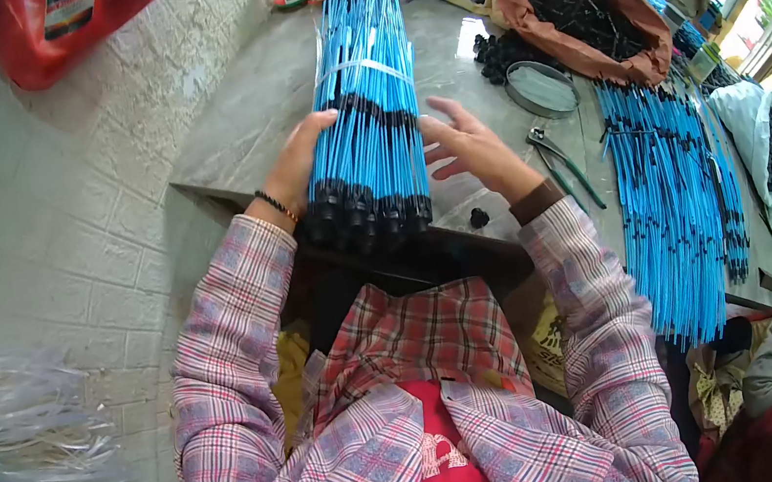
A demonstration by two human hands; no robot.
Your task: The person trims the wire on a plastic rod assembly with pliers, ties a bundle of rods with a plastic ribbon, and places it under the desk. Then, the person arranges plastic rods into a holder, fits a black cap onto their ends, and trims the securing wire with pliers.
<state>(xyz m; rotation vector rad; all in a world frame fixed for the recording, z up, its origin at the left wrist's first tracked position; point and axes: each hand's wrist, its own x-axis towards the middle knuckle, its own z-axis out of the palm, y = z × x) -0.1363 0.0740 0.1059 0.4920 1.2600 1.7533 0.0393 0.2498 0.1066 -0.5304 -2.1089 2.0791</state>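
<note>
A thick bundle of blue rods with black end caps lies at the near edge of the grey table, a pale band around its upper part. My left hand wraps the bundle's left side, its thumb on the rods. On the right side, my right hand has its fingers spread beside the bundle; whether the fingertips touch it is unclear. Green-handled pliers and a small black piece lie right of the bundle. A round metal dish is farther back.
An open reddish sack of black parts stands at the back right. Many blue rods lie along the right, near a pale bag. Another person's arm is at lower right, with others at the back. A white wall borders the left.
</note>
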